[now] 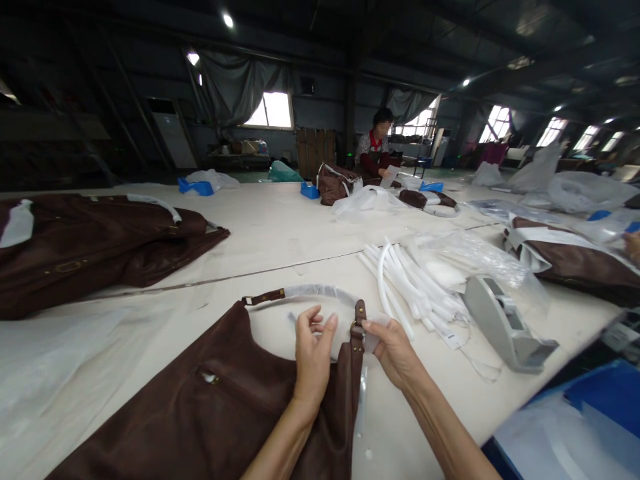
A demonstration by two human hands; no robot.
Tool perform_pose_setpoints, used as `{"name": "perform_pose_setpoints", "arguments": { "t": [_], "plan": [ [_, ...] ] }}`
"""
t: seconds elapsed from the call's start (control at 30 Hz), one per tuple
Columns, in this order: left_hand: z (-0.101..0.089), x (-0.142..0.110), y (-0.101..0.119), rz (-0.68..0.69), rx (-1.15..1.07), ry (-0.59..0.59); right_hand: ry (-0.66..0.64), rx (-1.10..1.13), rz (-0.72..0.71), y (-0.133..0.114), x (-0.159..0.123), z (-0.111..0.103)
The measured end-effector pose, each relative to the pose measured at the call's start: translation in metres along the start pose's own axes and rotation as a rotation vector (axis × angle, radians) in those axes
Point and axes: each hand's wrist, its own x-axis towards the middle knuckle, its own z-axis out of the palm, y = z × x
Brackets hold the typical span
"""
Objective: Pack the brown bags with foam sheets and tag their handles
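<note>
A dark brown leather handbag [240,393] lies on the table in front of me, its strap [270,297] arched at the top and partly wrapped in thin white material. My left hand [314,353] hovers over the bag's opening, fingers loosely bent and apart from the thumb, with nothing visible in them. Beside the strap's right buckle [357,328], my right hand [397,352] pinches a small translucent wrapping sheet [371,342] between thumb and fingers. Part of that sheet sits behind the buckle end. A small zipper pull [213,379] shows on the bag's front.
White foam tubes [405,283] and a grey tape dispenser [507,327] lie to the right. Another brown bag [100,253] is at the left, one more [575,260] at the far right. Across the table, a person [375,150] handles a sheet near further bags.
</note>
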Motion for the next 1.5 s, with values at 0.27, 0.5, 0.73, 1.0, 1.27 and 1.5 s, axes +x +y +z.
{"name": "perform_pose_setpoints", "arguments": {
  "t": [0.27, 0.5, 0.73, 1.0, 1.27, 1.5],
  "plan": [
    [0.005, 0.039, 0.012, -0.585, -0.038, -0.375, 0.007, 0.001, 0.106, -0.01, 0.007, -0.007],
    [0.004, 0.044, 0.013, -0.724, -0.15, -0.358, -0.051, -0.004, 0.117, -0.014, 0.006, -0.013],
    [0.008, 0.033, 0.03, -0.391, -0.258, -0.293, -0.051, -0.16, 0.177, -0.02, 0.013, -0.014],
    [0.002, 0.027, 0.043, -0.359, -0.199, -0.315, 0.038, -0.343, 0.094, -0.026, 0.021, -0.007],
    [0.007, 0.027, 0.056, -0.404, -0.158, -0.384, 0.072, -0.432, 0.051, -0.034, 0.022, -0.001],
    [0.009, 0.008, 0.035, -0.226, -0.263, -0.188, -0.083, -0.046, 0.113, -0.02, 0.007, -0.016]
  ]
}}
